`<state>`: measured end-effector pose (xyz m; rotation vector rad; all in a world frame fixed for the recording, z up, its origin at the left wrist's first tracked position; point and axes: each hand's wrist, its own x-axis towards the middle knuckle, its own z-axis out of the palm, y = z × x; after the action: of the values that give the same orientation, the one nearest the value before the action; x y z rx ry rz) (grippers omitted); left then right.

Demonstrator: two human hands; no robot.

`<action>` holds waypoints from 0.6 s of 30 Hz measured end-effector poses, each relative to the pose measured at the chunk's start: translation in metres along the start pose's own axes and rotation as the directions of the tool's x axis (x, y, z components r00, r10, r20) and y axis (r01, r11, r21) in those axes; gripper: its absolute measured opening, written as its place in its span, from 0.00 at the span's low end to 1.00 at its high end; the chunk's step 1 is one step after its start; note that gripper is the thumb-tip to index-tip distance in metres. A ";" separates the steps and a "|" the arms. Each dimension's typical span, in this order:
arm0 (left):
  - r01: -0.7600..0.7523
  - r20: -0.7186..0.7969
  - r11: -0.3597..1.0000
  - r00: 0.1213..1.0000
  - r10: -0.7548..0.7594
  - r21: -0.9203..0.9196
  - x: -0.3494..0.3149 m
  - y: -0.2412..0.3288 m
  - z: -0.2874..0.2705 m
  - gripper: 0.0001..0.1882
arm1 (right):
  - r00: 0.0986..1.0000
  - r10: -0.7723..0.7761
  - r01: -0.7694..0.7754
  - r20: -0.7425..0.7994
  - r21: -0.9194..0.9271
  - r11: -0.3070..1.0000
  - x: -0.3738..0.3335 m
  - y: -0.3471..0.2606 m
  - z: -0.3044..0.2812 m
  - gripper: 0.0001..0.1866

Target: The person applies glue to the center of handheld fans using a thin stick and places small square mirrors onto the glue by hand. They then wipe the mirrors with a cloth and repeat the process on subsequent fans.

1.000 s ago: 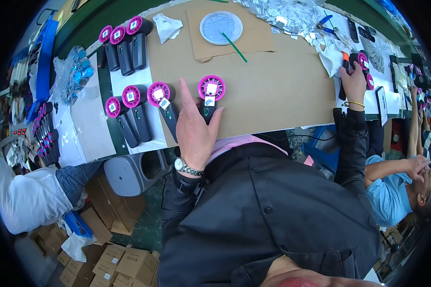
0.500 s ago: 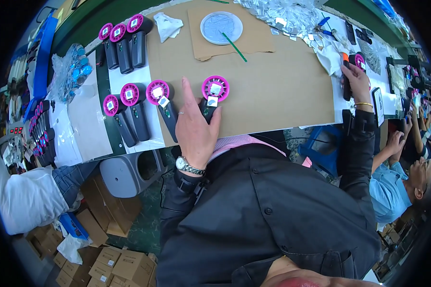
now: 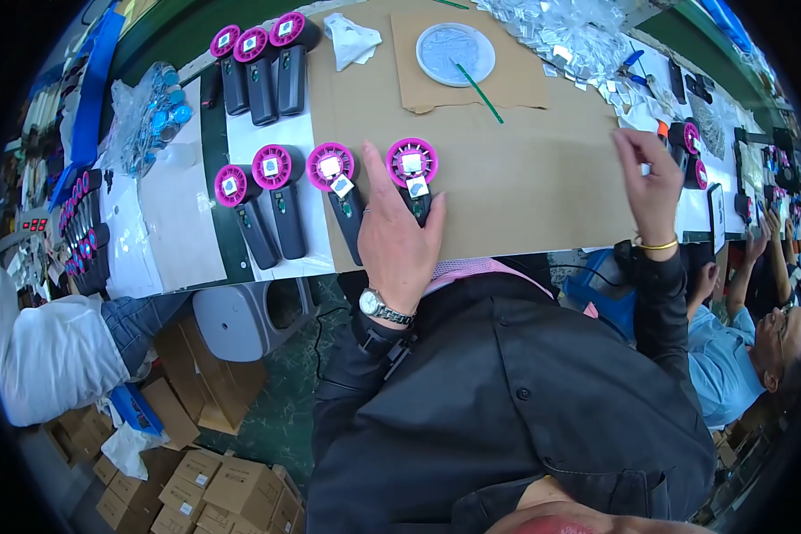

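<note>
Around the dark handle of a handheld fan with a pink round grille is my left hand, its index finger stretched along one side and its thumb on the other. My palm hides the handle's lower end, and the other fingers are tucked out of sight. A white square piece sits on this grille and another on the handle. Just left lies a second fan with similar pieces. My right hand hovers at the board's right edge, fingers loosely bent with nothing visible in them, near an orange-tipped dark tool, mostly hidden behind it.
Brown cardboard covers the bench before me. More fans stand in rows at left. Farther back are a white round dish with a green stick, and a heap of small clear packets. Other people work at both sides.
My right hand has let go of the orange-tipped dark tool and drawn back from it. My left hand stays at the same fan. The whole view has shifted slightly.
</note>
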<state>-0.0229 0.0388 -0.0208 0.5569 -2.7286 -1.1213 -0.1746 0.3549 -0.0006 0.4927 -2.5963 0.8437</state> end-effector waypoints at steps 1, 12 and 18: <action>-0.019 -0.018 1.000 1.000 0.018 -0.005 -0.001 -0.003 0.000 0.58 | 0.996 -0.030 0.024 0.083 0.066 0.998 0.000 -0.016 0.006 0.12; 0.116 0.132 0.960 0.988 -0.085 -0.254 0.004 0.004 -0.014 0.65 | 0.889 -0.267 0.309 0.373 -0.056 0.950 0.022 -0.078 0.083 0.33; 0.098 0.119 0.958 0.991 -0.068 -0.269 0.003 0.000 -0.013 0.65 | 0.889 -0.269 0.314 0.371 -0.065 0.947 0.030 -0.074 0.099 0.23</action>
<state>-0.0221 0.0291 -0.0114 0.5889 -2.5914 -1.5627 -0.1916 0.2318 -0.0264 1.0573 -2.7689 0.5246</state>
